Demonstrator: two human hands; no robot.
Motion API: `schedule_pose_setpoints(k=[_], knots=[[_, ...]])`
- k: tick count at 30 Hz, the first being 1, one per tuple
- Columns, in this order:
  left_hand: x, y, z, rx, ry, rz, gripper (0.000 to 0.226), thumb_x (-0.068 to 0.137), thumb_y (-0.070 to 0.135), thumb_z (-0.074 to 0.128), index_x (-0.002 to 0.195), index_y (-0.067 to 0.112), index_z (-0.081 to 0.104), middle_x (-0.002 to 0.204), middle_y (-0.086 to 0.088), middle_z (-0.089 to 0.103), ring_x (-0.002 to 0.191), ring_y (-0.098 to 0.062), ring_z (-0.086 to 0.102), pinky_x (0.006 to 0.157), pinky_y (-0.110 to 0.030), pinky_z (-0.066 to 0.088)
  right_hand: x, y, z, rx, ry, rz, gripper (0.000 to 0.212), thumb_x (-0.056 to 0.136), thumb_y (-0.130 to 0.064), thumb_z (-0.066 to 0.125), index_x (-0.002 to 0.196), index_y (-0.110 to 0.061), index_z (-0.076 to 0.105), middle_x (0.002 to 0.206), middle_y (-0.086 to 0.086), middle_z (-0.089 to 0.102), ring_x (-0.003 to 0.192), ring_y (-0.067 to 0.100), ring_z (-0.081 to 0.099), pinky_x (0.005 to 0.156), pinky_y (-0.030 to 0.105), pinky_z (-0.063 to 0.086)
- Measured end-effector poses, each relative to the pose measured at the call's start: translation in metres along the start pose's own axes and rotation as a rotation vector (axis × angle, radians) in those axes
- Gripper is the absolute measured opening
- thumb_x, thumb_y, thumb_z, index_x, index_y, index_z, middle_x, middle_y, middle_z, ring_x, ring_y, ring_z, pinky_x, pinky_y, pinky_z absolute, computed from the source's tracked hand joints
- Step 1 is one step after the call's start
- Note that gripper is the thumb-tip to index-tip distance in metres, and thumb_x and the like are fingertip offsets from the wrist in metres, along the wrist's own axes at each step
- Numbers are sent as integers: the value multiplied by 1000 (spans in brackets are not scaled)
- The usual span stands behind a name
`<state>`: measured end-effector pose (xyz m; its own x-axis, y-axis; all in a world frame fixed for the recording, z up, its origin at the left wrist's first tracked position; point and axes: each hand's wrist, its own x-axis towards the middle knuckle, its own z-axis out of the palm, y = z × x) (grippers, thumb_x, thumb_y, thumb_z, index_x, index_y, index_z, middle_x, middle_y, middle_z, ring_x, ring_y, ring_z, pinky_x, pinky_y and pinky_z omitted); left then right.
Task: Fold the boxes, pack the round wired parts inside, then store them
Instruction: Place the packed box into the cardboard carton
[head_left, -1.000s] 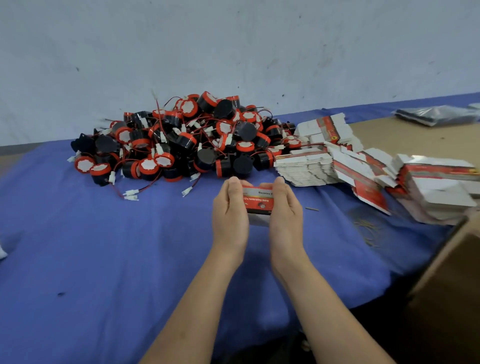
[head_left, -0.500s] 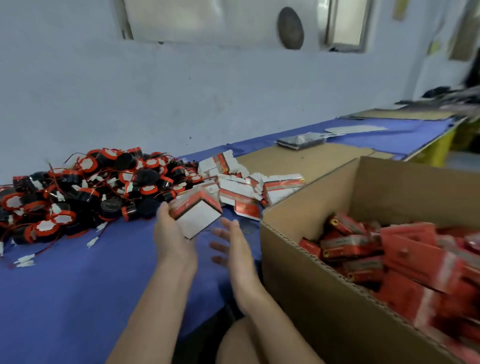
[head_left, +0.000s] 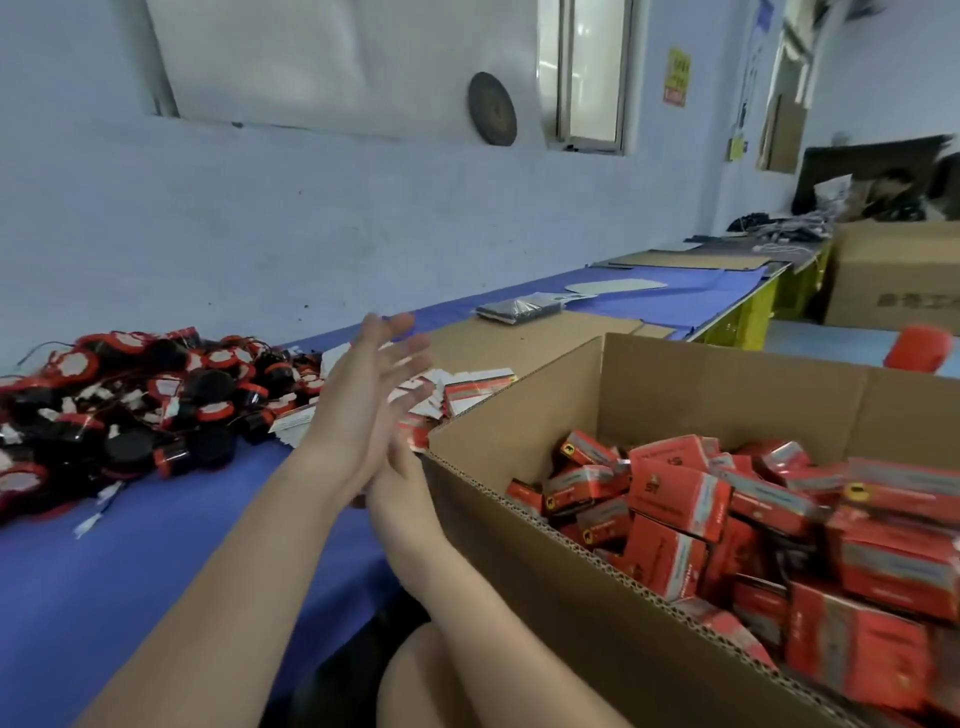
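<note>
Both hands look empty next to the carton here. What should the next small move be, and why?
Probably a reach forward to the stack of flat boxes to pick up one blank for folding. The left hand and right hand are open and hold nothing, the carton already holds packed red boxes, and a large pile of round wired parts lies unpacked on the blue cloth.

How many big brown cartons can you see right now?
2. The open carton at front right holds packed red boxes; the far carton stands at far right. Others may be hidden.
</note>
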<state>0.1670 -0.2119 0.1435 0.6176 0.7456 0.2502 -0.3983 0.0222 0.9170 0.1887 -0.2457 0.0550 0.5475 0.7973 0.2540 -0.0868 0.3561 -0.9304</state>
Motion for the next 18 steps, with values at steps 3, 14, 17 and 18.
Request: schedule_pose_setpoints(k=[3, 14, 17, 18], knots=[[0, -10, -45, 16, 211, -42, 33, 106, 39, 40, 107, 18, 65, 106, -6, 70, 97, -21, 66, 85, -36, 54, 3, 24, 20, -118, -53, 57, 24, 99, 0, 44, 109, -18, 57, 74, -5, 55, 63, 10, 45, 58, 25, 36], [-7, -33, -196, 40, 560, -92, 22, 107, 27, 43, 113, 12, 59, 105, -9, 64, 80, -22, 65, 60, -29, 57, 28, 97, 95, -524, -365, 85, 24, 99, -15, 41, 83, -3, 53, 78, 10, 50, 69, 19, 39, 63, 35, 30], [-1, -43, -223, 45, 642, -86, 18, 107, 25, 44, 109, 15, 59, 106, -9, 63, 83, -22, 66, 58, -29, 57, 44, 112, 101, -600, -426, 81, 26, 102, -17, 40, 84, -12, 58, 71, -1, 47, 60, 10, 37, 58, 33, 31], [1, -47, -231, 89, 658, -86, 17, 107, 26, 44, 108, 17, 59, 107, -8, 64, 85, -22, 67, 60, -30, 57, 51, 117, 101, -610, -434, 86, 27, 103, -18, 40, 91, -15, 63, 71, -5, 49, 56, 5, 37, 54, 26, 32]])
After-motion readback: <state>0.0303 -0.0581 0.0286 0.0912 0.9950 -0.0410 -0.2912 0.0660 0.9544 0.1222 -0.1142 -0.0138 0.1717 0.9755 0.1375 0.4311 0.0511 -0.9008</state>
